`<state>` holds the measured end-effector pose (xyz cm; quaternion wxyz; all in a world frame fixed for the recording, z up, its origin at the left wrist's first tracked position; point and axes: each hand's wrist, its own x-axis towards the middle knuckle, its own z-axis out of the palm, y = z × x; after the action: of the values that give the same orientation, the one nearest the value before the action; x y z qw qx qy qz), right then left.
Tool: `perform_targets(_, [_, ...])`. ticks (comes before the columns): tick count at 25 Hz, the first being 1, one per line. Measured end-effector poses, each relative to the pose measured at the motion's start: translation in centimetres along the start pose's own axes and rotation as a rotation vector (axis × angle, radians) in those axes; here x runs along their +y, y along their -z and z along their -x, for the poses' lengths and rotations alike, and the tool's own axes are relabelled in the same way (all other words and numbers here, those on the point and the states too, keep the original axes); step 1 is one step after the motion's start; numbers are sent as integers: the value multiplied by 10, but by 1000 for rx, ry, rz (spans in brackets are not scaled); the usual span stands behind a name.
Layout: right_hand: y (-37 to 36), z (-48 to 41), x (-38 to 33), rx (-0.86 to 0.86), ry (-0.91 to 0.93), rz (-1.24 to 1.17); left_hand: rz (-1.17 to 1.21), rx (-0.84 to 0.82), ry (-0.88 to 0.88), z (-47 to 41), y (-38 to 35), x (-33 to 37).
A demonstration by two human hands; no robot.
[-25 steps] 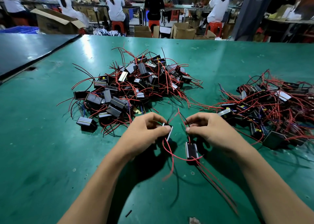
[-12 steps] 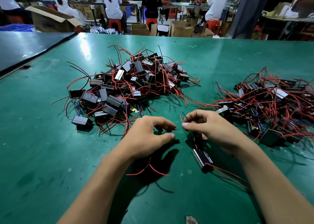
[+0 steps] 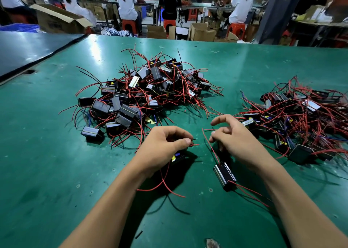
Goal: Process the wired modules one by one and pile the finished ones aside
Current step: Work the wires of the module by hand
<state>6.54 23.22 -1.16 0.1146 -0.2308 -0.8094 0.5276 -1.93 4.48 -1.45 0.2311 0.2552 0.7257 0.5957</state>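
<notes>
My left hand point(image 3: 165, 148) pinches red wire ends point(image 3: 194, 144), a black box point(image 3: 178, 157) tucked under its palm. My right hand point(image 3: 239, 144), fingers curled, index raised, pinches their bare tip; a second box point(image 3: 224, 175) lies beside its wrist. Open green table point(image 3: 56, 172) flanks both forearms; a heap point(image 3: 150, 93) sits beyond the left hand, another heap point(image 3: 301, 119) past the right

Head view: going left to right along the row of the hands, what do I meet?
Lone module at the central pile's near-left edge, left hand pinching a red wire, right hand, right pile of wired modules.
</notes>
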Motion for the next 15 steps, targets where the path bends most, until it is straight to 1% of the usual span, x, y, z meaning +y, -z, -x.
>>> perform_targets(2, [-3, 0, 2, 73, 99, 266, 60, 8, -13, -1, 0, -1])
perform_targets(3, [-6, 1, 2, 92, 115, 319, 67, 10, -31, -2, 0, -1])
perform_targets(6, [-13, 3, 2, 126, 94, 335, -23, 32, -91, -1, -2, -2])
perform_targets(8, [-14, 2, 4, 151, 98, 370, -168, 66, -161, 2, -5, -2])
perform_targets(11, [-11, 3, 5, 120, 97, 409, -426, 104, -310, 4, -12, -2])
perform_targets(13, [-9, 1, 5, 97, 92, 383, -564, 92, -359, 3, -12, -1])
perform_targets(15, [-9, 1, 4, 94, 87, 285, -610, 106, -374, 1, -12, -1])
